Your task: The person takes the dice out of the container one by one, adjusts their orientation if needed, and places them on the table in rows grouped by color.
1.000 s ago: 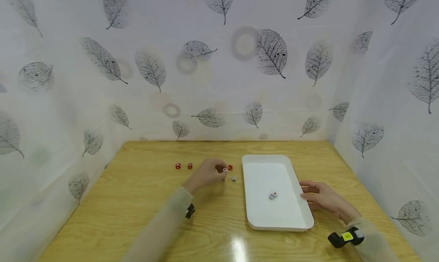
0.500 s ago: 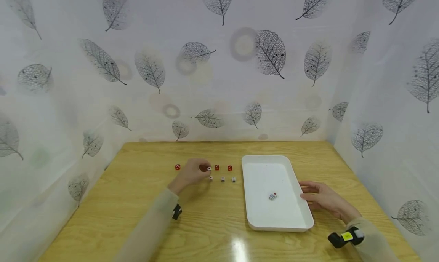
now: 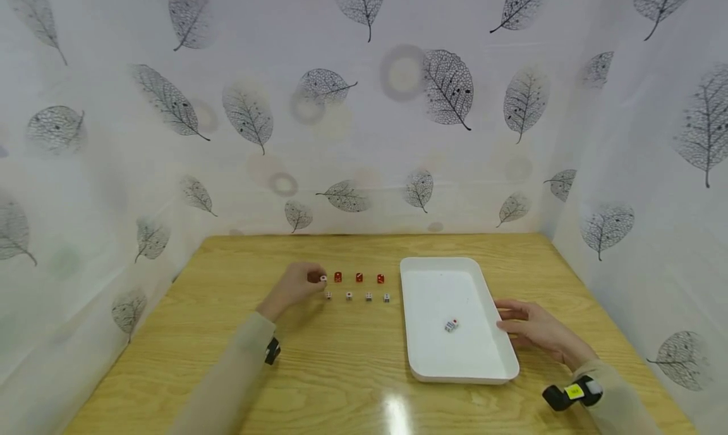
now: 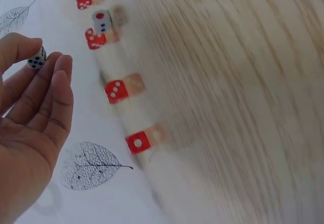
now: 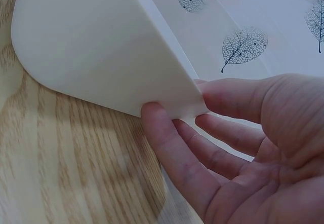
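Note:
In the head view my left hand (image 3: 294, 288) is over the left end of two rows of dice. It pinches a white die (image 4: 36, 59) between thumb and fingertips, clearly seen in the left wrist view. Several red dice, among them one red die (image 4: 116, 90) with three pips on its facing side, form the back row; my hand hides its left end in the head view. The front row holds several white dice, including this white die (image 3: 349, 296). My right hand (image 3: 537, 329) holds the white tray (image 3: 506, 359) by its right side, thumb at the rim and fingers against the outer wall.
A couple of white dice (image 3: 451, 325) lie together inside the tray. The wooden table (image 3: 341, 384) ends at a leaf-patterned sheet (image 3: 364, 138) behind and on both sides. Each wrist carries a black camera strap.
My left hand has travelled left along the rows with the pinched white die, uncovering red and white dice and covering the leftmost red ones. My right hand and the tray have stayed put.

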The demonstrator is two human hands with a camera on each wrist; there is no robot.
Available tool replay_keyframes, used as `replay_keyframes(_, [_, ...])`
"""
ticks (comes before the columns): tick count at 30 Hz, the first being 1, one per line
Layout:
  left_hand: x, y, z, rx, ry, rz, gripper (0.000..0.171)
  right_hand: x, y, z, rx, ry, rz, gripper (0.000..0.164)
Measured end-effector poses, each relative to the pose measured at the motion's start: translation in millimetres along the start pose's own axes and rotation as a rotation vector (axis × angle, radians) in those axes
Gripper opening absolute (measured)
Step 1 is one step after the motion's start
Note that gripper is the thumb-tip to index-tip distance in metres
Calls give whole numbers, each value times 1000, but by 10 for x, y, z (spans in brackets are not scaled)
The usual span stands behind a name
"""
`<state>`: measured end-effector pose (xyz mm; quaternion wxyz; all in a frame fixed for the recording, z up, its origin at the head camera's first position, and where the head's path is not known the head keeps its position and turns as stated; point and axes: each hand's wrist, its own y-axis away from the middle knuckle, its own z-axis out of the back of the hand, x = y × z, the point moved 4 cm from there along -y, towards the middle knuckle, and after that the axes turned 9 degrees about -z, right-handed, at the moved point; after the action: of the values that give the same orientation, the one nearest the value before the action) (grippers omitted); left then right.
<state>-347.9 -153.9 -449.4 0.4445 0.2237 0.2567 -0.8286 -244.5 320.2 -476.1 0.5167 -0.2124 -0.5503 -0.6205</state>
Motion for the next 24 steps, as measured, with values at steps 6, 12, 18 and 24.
replay_keyframes(6, [148, 58, 73, 32, -76, 18, 18, -14, -13, 5, 5, 2, 3, 71])
replay_keyframes(12, [259, 126, 100, 93, -80, 71, 12, -29, -23, 11, 8, 3, 10, 70])
replay_keyframes(18, [296, 173, 90, 138, -71, 162, 10, -35, -27, 12, 17, -5, 19, 70])
replay_keyframes(24, [323, 170, 51, 156, -86, 188, 9, -31, -24, 12, 21, -10, 19, 70])
